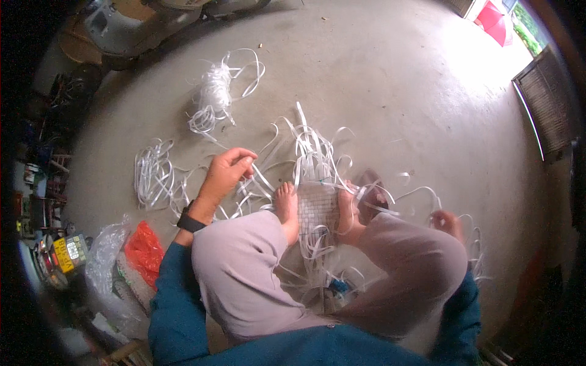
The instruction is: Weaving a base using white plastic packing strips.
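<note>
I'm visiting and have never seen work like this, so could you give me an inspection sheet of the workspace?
Surface: grey floor.
Job's things: woven white piece between bare feet; loose white strips at its far end.
Clutter: tangled white bundle ahead; looped white coil, red bag and clear plastic at left.
Fingers: left fingers pinch a strip; right fingers blurred, grip unclear.
Cables: nothing seen clearly.
Surroundings: red umbrella near bright opening, far right.

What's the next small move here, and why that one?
I'd probably bring the right hand in toward the woven white piece: it sits out beside the right knee, blurred, while the left hand seems to pinch a white strip and the piece lies between the feet.
</note>
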Available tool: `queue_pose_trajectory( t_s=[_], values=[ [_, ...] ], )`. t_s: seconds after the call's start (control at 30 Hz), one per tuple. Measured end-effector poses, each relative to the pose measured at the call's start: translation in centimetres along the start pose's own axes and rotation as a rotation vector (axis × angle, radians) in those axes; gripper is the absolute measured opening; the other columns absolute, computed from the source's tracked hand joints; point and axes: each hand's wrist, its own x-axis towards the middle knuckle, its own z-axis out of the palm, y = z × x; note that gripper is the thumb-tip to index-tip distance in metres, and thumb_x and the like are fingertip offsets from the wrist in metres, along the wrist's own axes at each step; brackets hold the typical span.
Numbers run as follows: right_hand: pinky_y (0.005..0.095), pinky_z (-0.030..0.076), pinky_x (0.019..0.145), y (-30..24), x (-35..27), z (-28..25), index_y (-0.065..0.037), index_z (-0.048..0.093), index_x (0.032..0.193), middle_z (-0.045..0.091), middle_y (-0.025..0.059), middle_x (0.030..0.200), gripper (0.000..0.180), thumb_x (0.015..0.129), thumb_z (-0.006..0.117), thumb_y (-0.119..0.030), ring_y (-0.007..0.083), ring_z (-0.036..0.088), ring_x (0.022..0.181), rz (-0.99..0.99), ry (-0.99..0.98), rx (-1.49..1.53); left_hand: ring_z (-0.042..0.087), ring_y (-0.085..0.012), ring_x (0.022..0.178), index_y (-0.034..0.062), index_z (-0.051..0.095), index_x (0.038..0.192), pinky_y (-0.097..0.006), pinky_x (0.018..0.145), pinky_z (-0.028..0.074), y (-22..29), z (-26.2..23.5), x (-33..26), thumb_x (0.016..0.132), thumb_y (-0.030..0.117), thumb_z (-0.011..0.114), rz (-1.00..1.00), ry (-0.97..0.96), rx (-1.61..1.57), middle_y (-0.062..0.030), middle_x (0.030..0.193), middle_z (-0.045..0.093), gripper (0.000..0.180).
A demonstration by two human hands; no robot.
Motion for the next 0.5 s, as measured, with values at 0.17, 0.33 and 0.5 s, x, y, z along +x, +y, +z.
queue_pose_trajectory(
  t_s=[0.17, 0.33, 0.5],
  values=[
    [0.0365, 0.051, 0.068, -8.3, 9.9, -5.2, -0.005, 0.066, 0.088, 0.066, 0.0135, 0.083, 0.012, 0.079, 0.059, -0.008, 0.0304, 0.064, 0.076, -0.121, -0.169, -0.350, 0.055, -0.0076, 0.062, 0.0007, 0.062, 0.094, -0.022, 0.058, 0.046, -9.0, 2.8, 5.4, 0.087, 0.010, 0.055, -0.105, -0.100, -0.087, -0.0008, 0.069, 0.060, 0.014],
    [0.0376, 0.051, 0.067, -11.9, 18.2, -1.7, -0.007, 0.066, 0.087, 0.066, 0.0130, 0.082, 0.014, 0.080, 0.056, -0.012, 0.0301, 0.063, 0.074, -0.311, -0.421, -0.443, 0.057, -0.0085, 0.062, 0.0015, 0.063, 0.094, -0.023, 0.057, 0.047, -15.8, 5.6, 8.0, 0.086, 0.012, 0.055, -0.205, -0.249, 0.022, -0.0032, 0.071, 0.062, 0.015],
    [0.0400, 0.050, 0.064, -15.4, 21.0, 12.5, -0.008, 0.064, 0.084, 0.065, 0.0135, 0.080, 0.014, 0.080, 0.053, -0.016, 0.0333, 0.063, 0.075, -0.467, -0.774, -0.261, 0.063, -0.0172, 0.070, 0.0021, 0.064, 0.092, -0.030, 0.066, 0.049, -21.5, 8.0, 8.0, 0.082, 0.017, 0.056, -0.119, -0.253, 0.225, -0.0098, 0.078, 0.066, 0.019]
  ],
)
